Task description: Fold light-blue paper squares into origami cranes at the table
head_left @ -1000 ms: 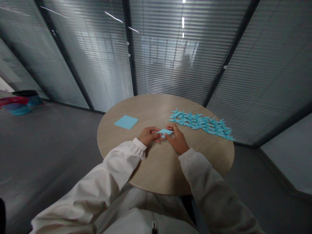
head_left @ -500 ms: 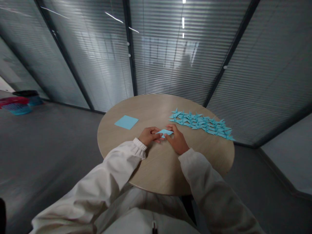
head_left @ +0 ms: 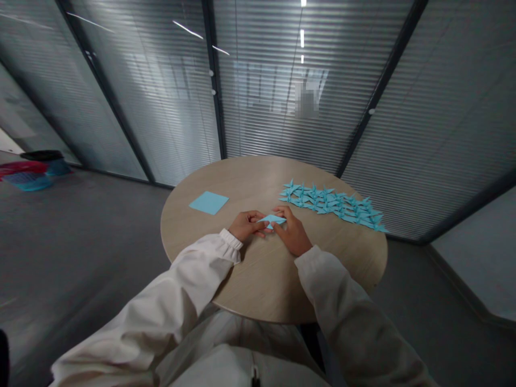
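Note:
A small piece of folded blue paper (head_left: 274,219), diamond-like in outline, is held between my two hands above the middle of the round table. My left hand (head_left: 246,226) grips its left side, thumb on top and fingers underneath. On the other side, my right hand (head_left: 294,232) pinches the paper with thumb and fingers, the thumb close to the left one. Part of the paper is covered by the fingers. Left of my hands lies a flat blue sheet stack or single sheet of square paper (head_left: 208,202); which one I cannot tell.
Rows of several blue folded paper cranes (head_left: 330,201) stretch along the right back of the wooden table (head_left: 258,290). Behind it rises a glass partition with blinds (head_left: 274,129). Blue baskets with liners, one with a red liner (head_left: 24,169), stand on the floor far left.
Both hands stay almost in the same place with the folded paper between them. Only a very slight shift of the thumbs and of the whole view shows.

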A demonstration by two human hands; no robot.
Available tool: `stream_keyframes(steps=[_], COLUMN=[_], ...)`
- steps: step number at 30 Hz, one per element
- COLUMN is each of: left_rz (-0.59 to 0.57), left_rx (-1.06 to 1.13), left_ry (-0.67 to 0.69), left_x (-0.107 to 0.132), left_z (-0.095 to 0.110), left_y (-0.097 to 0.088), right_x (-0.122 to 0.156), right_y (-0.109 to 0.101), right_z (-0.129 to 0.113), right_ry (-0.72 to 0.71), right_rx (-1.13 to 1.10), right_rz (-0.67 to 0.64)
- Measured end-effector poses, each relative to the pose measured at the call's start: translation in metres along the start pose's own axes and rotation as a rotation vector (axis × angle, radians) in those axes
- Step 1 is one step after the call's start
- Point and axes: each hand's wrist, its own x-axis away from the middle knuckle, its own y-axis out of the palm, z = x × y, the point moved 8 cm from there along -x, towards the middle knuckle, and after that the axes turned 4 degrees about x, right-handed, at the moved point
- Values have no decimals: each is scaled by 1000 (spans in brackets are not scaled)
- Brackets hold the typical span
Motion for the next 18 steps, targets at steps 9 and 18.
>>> stream_keyframes(steps=[9, 18], left_rz=[1, -3], left_rx=[-15, -8], left_ry=[2, -1], left_x=[1, 0], left_z=[1, -1], left_y=[1, 0], right_x=[0, 1], right_y=[1, -2], right_z=[0, -5], right_ry=[-18, -12], right_rx=[21, 12], right_rz=[4, -1])
